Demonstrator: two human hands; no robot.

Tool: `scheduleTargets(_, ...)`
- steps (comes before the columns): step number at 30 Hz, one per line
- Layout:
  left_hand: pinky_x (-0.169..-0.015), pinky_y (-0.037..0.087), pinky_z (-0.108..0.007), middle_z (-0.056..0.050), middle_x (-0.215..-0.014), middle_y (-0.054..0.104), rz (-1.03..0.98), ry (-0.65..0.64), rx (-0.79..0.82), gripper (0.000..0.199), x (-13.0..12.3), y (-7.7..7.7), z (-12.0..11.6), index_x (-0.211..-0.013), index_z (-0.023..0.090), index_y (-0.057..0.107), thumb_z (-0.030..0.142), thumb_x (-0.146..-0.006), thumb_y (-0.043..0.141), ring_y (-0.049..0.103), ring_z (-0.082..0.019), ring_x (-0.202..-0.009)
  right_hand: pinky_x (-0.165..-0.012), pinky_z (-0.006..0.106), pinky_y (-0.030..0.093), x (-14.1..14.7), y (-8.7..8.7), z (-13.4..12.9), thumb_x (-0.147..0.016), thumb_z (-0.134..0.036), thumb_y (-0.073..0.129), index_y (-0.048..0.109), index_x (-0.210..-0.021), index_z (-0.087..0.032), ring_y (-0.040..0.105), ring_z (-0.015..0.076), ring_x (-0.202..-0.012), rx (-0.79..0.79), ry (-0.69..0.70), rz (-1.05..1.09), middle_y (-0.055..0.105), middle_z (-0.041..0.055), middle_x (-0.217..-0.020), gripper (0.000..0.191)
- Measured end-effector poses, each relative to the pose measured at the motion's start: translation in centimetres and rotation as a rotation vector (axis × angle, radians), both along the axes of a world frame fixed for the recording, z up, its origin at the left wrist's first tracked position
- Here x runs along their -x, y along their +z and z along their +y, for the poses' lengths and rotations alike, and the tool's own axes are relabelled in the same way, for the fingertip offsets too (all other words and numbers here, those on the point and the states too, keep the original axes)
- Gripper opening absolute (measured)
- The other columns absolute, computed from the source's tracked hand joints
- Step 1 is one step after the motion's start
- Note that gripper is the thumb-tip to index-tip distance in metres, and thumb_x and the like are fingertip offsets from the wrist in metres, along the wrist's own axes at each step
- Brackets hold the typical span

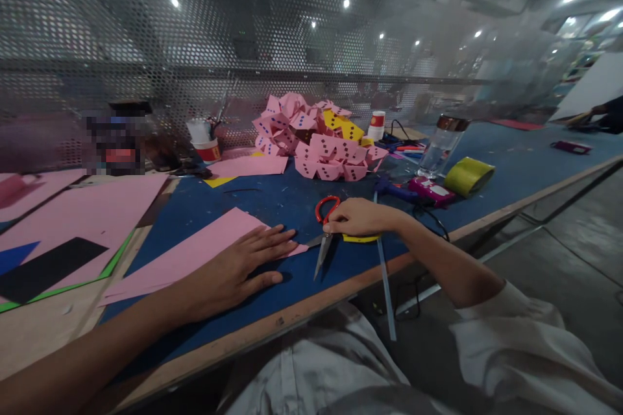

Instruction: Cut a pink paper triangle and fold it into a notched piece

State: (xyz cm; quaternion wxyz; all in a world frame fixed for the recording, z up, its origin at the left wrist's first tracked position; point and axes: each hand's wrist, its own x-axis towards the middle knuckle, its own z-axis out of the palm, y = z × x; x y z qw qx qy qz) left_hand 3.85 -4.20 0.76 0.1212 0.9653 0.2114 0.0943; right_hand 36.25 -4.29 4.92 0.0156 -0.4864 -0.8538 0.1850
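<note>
My left hand (248, 259) lies palm down with fingers stretched out on a long folded piece of pink paper (195, 249). The paper's narrow tip shows just past my fingertips. In my right hand (367, 217) is a pair of scissors (323, 253), held near the pivot between thumb and fingers. One red handle loop shows; the other seems hidden by the hand. Their blades are apart, one toward the paper's tip and one pointing toward the table's front edge. A yellow strip (361, 238) lies under my right hand.
Behind are folded pink pieces with dark dots (331, 155), a paper cup (204, 146) and a clear bottle (442, 146). A yellow tape roll (468, 176) and a magenta object (431, 191) lie right. Pink sheets (97, 214) cover the left. A thin pale strip (386, 285) hangs over the edge.
</note>
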Motion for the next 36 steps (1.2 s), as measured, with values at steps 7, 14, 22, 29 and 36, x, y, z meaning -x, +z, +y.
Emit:
scheduleTargets(7, -0.133, 0.023, -0.049, 0.002, -0.172, 0.035, 0.028, 0.020, 0.012, 0.059, 0.0, 0.0, 0.0, -0.164, 0.041, 0.037, 0.052, -0.108, 0.051, 0.031, -0.027, -0.160, -0.066, 0.027, 0.027, -0.1, 0.1, -0.3, -0.101, -0.049, 0.049, 0.073, -0.083, -0.015, 0.053, 0.0145, -0.072, 0.013, 0.016, -0.001, 0.067, 0.0033, -0.078, 0.045)
scheduleTargets(14, -0.134, 0.022, -0.050, 0.004, -0.172, 0.033, 0.043, 0.025, 0.005, 0.058, 0.0, 0.0, -0.1, -0.164, 0.042, 0.035, 0.053, -0.109, 0.049, 0.031, -0.026, -0.160, -0.065, 0.027, 0.027, 0.0, -0.1, -0.7, -0.101, -0.048, 0.048, 0.073, -0.082, -0.017, 0.054, 0.0154, -0.072, -0.002, -0.005, 0.001, 0.067, 0.0038, -0.077, 0.044)
scheduleTargets(22, -0.133, 0.026, -0.052, 0.002, -0.171, 0.036, 0.040, 0.104, -0.029, 0.058, -0.1, -0.4, 0.0, -0.163, 0.038, 0.039, 0.057, -0.108, 0.046, 0.031, -0.028, -0.160, -0.065, 0.028, 0.026, 0.6, 1.0, 0.2, -0.100, -0.051, 0.050, 0.071, -0.077, -0.016, 0.052, 0.0145, -0.070, -0.021, -0.035, -0.041, 0.066, 0.0033, -0.076, 0.046)
scheduleTargets(29, -0.129, 0.032, -0.052, 0.000, -0.174, 0.033, 0.007, 0.175, -0.089, 0.061, 0.0, -0.7, 0.2, -0.162, 0.036, 0.042, 0.061, -0.106, 0.047, 0.032, -0.030, -0.159, -0.064, 0.027, 0.026, 0.9, 0.8, 1.5, -0.100, -0.051, 0.049, 0.067, -0.077, -0.016, 0.050, 0.0132, -0.068, 0.013, -0.043, -0.046, 0.060, 0.0005, -0.073, 0.046)
scheduleTargets(36, -0.125, 0.034, -0.060, 0.002, -0.174, 0.032, 0.066, 0.140, -0.092, 0.065, 0.4, -0.5, 0.8, -0.164, 0.043, 0.036, 0.066, -0.104, 0.049, 0.035, -0.035, -0.157, -0.064, 0.028, 0.025, 0.7, 0.5, 1.5, -0.100, -0.053, 0.047, 0.064, -0.076, -0.016, 0.049, 0.0130, -0.068, 0.020, -0.031, -0.038, 0.057, -0.0002, -0.071, 0.047)
